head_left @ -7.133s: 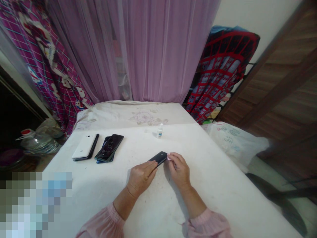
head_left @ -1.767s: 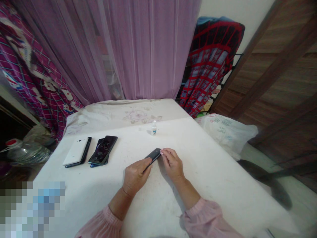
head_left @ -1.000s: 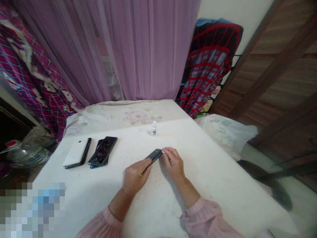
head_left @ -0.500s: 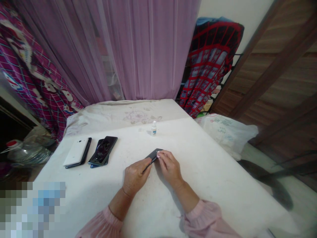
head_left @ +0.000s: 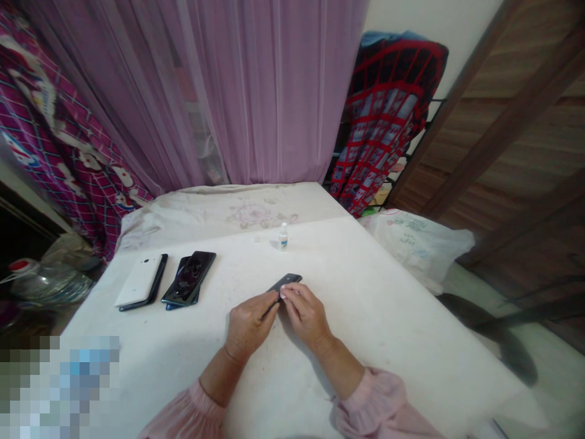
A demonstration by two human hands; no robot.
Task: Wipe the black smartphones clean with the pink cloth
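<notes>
My left hand [head_left: 250, 324] is closed around the near end of a dark smartphone [head_left: 291, 279], which is held tilted above the table. Pinched in the fingertips of my right hand [head_left: 309, 316] is a small white wad [head_left: 283, 292] that looks like cotton; it rests against the phone's near edge, close to my left fingertips. Part of the phone is hidden behind both hands. Beyond them a little white bottle [head_left: 283, 239] with a blue label stands upright, its white cap on.
To the left lie a white phone [head_left: 142, 277] on top of a black one, and a glossy black phone [head_left: 194, 274] crossed over a blue one. All are on the white-covered table [head_left: 375, 341]. A plastic bag [head_left: 411, 244] hangs by the right edge; a large clear bottle [head_left: 50, 280] is off the left edge.
My right hand has slid the white wad along the phone's edge, down and left toward my left fingers. The left hand keeps its hold on the phone.
</notes>
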